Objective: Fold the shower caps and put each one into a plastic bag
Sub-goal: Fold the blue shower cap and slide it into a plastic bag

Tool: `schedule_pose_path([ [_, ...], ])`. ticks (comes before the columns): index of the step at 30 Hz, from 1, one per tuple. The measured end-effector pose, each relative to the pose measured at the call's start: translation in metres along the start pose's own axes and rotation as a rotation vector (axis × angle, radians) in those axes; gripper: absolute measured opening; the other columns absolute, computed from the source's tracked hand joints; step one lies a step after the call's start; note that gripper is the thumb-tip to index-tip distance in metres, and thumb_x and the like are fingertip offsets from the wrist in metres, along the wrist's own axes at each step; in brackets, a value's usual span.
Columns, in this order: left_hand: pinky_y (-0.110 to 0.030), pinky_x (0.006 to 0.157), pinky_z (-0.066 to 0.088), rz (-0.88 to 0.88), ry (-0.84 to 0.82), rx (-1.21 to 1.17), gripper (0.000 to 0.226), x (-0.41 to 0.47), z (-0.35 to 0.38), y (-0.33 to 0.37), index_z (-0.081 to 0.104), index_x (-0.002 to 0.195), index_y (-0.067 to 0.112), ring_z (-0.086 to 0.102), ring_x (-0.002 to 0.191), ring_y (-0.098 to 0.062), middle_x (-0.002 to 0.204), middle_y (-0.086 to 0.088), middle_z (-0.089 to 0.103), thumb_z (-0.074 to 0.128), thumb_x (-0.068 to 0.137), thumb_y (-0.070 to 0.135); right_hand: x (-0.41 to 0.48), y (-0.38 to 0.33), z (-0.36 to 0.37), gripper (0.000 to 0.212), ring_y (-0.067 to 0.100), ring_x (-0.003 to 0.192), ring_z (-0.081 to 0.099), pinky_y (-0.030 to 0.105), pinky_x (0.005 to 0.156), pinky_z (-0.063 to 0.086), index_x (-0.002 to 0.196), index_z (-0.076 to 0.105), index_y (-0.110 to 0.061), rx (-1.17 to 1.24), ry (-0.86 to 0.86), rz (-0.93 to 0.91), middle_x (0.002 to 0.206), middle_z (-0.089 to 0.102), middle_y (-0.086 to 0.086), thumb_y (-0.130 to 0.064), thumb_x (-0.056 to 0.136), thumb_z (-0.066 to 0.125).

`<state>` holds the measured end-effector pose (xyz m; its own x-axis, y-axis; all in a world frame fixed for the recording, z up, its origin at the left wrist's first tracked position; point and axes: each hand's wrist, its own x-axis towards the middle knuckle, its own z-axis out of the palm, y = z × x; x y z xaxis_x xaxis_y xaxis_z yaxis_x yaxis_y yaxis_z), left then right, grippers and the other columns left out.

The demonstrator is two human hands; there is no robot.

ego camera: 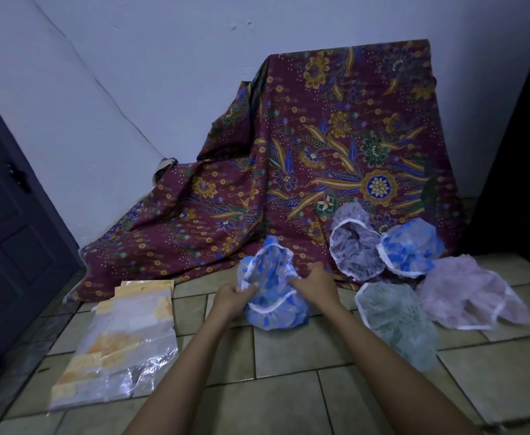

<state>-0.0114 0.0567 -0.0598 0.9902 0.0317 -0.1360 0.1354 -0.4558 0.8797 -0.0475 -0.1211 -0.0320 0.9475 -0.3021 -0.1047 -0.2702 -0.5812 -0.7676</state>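
A blue-patterned shower cap (271, 296) with a white elastic rim is held just above the tiled floor in the middle. My left hand (234, 296) grips its left rim, and my right hand (314, 282) grips its right side. Other caps lie to the right: a grey-lilac one (353, 246), a second blue one (411, 248), a green one (397, 321) and a pink one (471, 293). A stack of clear plastic bags (116, 343) with yellow header cards lies flat on the floor at the left.
A maroon batik cloth (304, 158) drapes over something against the white wall behind the caps. A dark door (9, 233) stands at the left. The beige tile floor (289, 381) stretches toward me.
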Motion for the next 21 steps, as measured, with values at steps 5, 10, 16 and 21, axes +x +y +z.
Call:
schedule_pose_path([
  [5,-0.036,0.06,0.047,0.105,0.168,0.078,0.042,-0.001,-0.015,-0.004,0.037,0.05,0.015,0.049,0.055,-0.021,0.048,-0.002,0.043,0.065,0.08,0.006,-0.002,0.001,-0.006,0.017,0.028,0.088,0.058,0.028,0.064,0.041,0.078,0.053,-0.01,-0.263,-0.106,0.048,0.091,0.059,0.01,-0.026,0.084,0.056],
  [10,-0.033,0.051,0.022,0.191,0.323,0.241,0.034,-0.007,-0.035,-0.006,0.03,0.06,0.014,0.037,0.056,-0.021,0.058,-0.004,0.037,0.052,0.076,-0.006,-0.007,0.003,-0.015,0.03,0.035,0.106,0.056,0.035,0.073,0.042,0.119,0.044,-0.003,-0.371,0.204,-0.015,0.118,0.057,0.017,-0.012,0.091,0.046],
  [16,-0.023,0.074,0.044,0.139,-0.254,-0.133,0.055,-0.02,-0.032,0.009,0.023,0.125,0.016,0.047,0.104,-0.017,0.118,0.001,0.042,0.062,0.087,0.008,-0.003,0.0,-0.01,0.012,0.033,0.078,0.053,0.036,0.057,0.027,0.09,0.031,-0.011,-0.202,0.179,-0.381,0.086,0.053,0.014,-0.001,0.091,0.038],
  [21,-0.042,0.089,0.046,0.028,-0.186,-0.535,0.042,-0.019,-0.032,0.016,0.028,0.134,0.032,0.056,0.099,-0.018,0.117,0.002,0.054,0.039,0.095,0.044,-0.001,0.003,-0.017,0.017,0.029,0.083,0.048,0.041,0.07,0.039,0.095,0.048,-0.004,0.058,-0.065,-0.505,0.095,0.05,0.016,-0.008,0.08,0.045],
])
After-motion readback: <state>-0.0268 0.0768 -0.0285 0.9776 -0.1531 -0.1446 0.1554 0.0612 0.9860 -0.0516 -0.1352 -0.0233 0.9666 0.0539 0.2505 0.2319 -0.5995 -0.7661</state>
